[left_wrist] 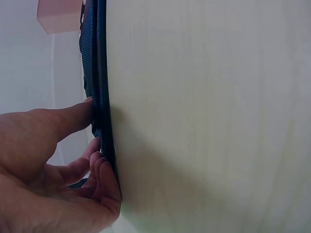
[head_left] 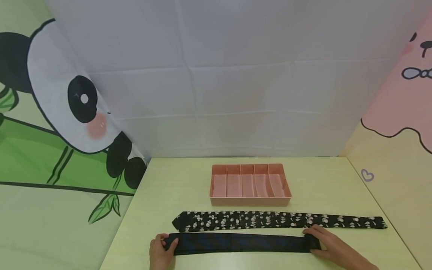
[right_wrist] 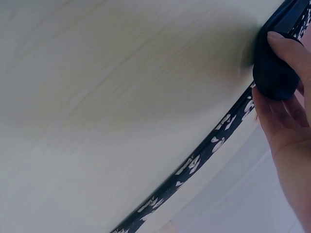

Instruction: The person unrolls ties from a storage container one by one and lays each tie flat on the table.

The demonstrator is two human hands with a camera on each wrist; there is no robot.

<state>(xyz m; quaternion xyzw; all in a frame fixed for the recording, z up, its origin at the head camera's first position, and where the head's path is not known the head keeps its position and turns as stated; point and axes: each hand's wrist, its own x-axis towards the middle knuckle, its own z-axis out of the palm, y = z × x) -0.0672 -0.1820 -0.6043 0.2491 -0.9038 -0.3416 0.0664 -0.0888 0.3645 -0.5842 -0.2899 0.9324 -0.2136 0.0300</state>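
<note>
A dark navy necktie lies folded lengthwise along the front of the table. My left hand pinches its left end between thumb and fingers; the left wrist view shows the layered edge of the navy tie by the thumb. At the other end my right hand grips the tie, where the cloth doubles over into a rounded fold. Just behind, a black necktie with a pale print is stretched out flat, its pointed tip to the left. My right fingertips partly cover its near edge.
Behind the ties stands a pink tray with several narrow compartments. A white cloth backdrop rises at the table's back edge. Printed panels stand at the left, with a panda, and at the right.
</note>
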